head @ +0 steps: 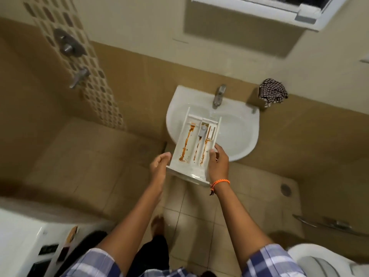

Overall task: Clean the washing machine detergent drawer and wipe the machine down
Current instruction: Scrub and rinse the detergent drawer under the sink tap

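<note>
At the far left stands the washer (24,242), white, only its top corner in view. On the tiled wall above it there is a shower tap (79,76). The left hand (158,166) is at the left edge of the drawer (191,144); its fingers are curled and seem to touch that side, but I cannot tell if they really grip it. The drawer (white, with orange-brown stains in its compartments) is held tilted, its far end over the sink (239,136). The right hand (218,162) holds the right side of the drawer, thumb on top. Further right, a checked cloth (273,91) lies on the ledge.
</note>
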Action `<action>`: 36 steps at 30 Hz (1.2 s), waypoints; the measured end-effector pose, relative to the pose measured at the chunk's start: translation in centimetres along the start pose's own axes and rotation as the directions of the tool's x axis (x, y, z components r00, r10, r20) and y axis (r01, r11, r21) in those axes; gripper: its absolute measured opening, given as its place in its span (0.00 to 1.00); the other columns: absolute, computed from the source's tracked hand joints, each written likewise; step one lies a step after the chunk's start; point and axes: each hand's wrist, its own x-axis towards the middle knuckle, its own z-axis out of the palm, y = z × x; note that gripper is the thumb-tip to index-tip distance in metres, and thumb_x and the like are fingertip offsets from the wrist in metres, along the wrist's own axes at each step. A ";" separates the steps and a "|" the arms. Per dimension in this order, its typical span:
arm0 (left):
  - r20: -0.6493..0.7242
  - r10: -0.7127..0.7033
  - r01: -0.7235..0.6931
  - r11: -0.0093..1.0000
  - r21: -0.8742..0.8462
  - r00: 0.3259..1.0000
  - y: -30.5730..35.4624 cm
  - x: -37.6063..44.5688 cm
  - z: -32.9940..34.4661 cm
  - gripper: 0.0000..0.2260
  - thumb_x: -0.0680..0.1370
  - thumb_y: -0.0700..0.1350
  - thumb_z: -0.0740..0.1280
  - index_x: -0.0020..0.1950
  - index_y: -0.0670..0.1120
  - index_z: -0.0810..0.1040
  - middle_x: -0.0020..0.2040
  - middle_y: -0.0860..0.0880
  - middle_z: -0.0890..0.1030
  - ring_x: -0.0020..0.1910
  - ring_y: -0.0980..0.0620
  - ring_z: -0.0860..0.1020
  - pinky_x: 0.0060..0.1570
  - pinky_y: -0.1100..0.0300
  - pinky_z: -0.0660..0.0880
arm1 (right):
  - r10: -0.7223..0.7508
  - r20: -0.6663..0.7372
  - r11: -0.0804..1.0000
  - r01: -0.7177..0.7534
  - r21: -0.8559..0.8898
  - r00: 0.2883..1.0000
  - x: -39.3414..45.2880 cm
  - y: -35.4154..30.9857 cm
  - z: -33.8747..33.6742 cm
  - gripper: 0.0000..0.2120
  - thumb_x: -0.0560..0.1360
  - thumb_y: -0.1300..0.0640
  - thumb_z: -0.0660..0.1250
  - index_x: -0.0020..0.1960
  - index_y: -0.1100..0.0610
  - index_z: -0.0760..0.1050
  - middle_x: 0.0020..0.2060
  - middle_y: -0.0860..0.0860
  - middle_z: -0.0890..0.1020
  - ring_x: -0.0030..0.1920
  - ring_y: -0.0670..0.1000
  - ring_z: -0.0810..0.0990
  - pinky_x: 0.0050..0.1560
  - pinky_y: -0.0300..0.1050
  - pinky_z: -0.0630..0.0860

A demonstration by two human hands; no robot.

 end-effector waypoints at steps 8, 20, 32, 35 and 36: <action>0.149 0.039 -0.047 0.997 0.056 0.988 5.7 8.9 5.9 0.37 0.74 0.59 0.79 0.78 0.50 0.70 0.74 0.50 0.75 0.73 0.48 0.74 0.73 0.46 0.73 | 0.234 -0.283 0.962 -0.180 0.204 0.930 8.2 -0.1 0.3 0.12 0.87 0.56 0.61 0.69 0.52 0.73 0.48 0.48 0.84 0.49 0.48 0.85 0.52 0.52 0.86; 0.217 0.009 -0.082 0.941 0.328 0.976 6.9 14.2 16.4 0.27 0.84 0.52 0.69 0.79 0.46 0.64 0.67 0.47 0.78 0.60 0.48 0.79 0.46 0.66 0.76 | 0.501 -0.063 0.697 -0.359 0.621 0.863 14.8 1.4 1.0 0.26 0.85 0.64 0.63 0.74 0.50 0.53 0.64 0.59 0.75 0.57 0.57 0.84 0.53 0.66 0.85; 0.148 0.043 -0.093 0.932 0.351 0.988 5.5 21.0 17.5 0.20 0.85 0.58 0.66 0.74 0.51 0.78 0.64 0.51 0.85 0.63 0.49 0.84 0.65 0.44 0.81 | 0.447 -0.423 0.847 -0.525 -0.081 0.788 19.4 4.4 -0.3 0.17 0.83 0.50 0.63 0.43 0.59 0.81 0.36 0.55 0.84 0.39 0.58 0.84 0.38 0.50 0.79; 0.171 0.042 -0.100 0.933 0.346 0.984 6.3 22.4 18.0 0.17 0.85 0.57 0.66 0.71 0.52 0.80 0.61 0.52 0.86 0.60 0.49 0.84 0.63 0.44 0.82 | 0.286 -0.498 0.868 -0.441 -0.228 0.819 21.6 2.9 -1.0 0.21 0.84 0.55 0.58 0.35 0.57 0.77 0.29 0.53 0.78 0.34 0.58 0.80 0.34 0.47 0.75; 0.170 0.041 -0.100 0.931 0.352 0.985 6.3 23.2 18.0 0.20 0.83 0.60 0.68 0.72 0.53 0.80 0.61 0.52 0.86 0.60 0.49 0.84 0.63 0.43 0.82 | 0.250 -0.477 0.886 -0.398 -0.237 0.842 22.5 2.7 -0.9 0.21 0.84 0.54 0.58 0.35 0.56 0.76 0.29 0.52 0.78 0.34 0.57 0.80 0.34 0.47 0.75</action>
